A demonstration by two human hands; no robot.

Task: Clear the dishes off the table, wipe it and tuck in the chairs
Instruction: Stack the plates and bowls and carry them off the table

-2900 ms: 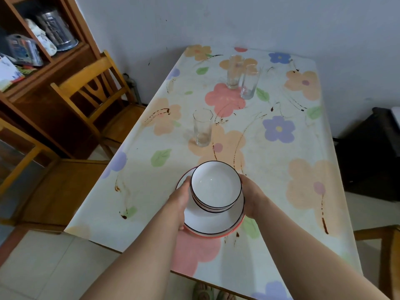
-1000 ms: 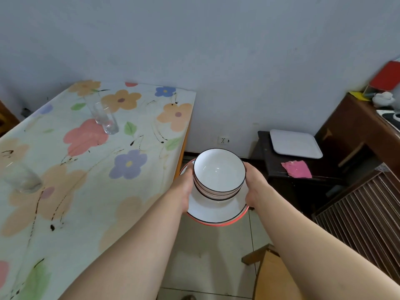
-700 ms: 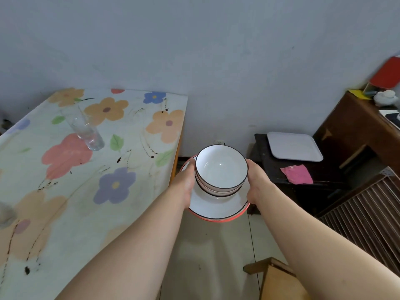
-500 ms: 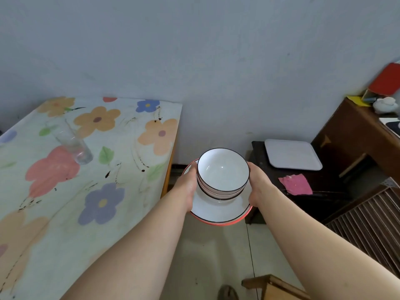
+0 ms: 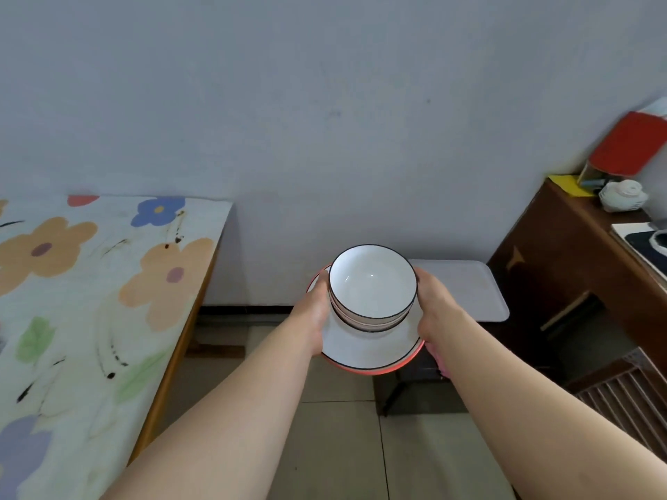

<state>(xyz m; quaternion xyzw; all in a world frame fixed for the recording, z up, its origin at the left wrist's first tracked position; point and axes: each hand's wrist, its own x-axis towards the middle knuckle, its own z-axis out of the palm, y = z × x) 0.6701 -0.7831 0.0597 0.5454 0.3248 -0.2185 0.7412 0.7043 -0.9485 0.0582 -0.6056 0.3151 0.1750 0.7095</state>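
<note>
While the stack sits between both hands, it hangs in the air over the tiled floor (image 5: 335, 445), off to the right of the flowered table (image 5: 108, 283) and near a white tray (image 5: 469, 294) on a low dark stand. Stack make-up: nested bowls (image 5: 371, 283), black-rimmed, at least two, seated on a white plate (image 5: 361, 350) that lies on a red-edged plate (image 5: 373, 371).

Handling, as judged: glazed ceramic, so stiff, slick and breakable; the lot together likely has real weight. Bowls sit loose on the plate with nothing to lock them, so a tilt could send them sliding. Best hold is at the plates' opposite edges, fingers under, thumbs over, load kept level.

Left hand (image 5: 314, 312): clamped on the left edge of the plates, thumb lying on top alongside the bowls' wall, fingers out of sight beneath. Right hand (image 5: 433, 308): mirrors it on the right edge, thumb side up against the bowls, fingers hidden under the rim. Both forearms reach forward, nearly straight, converging on the stack; wrists roughly level, plate face close to horizontal.

Likely set-down spot is the tray, though that is a guess. Lowering should be slow and flat. Table only partly in view; whether dishes lie on the hidden part cannot be told.
</note>
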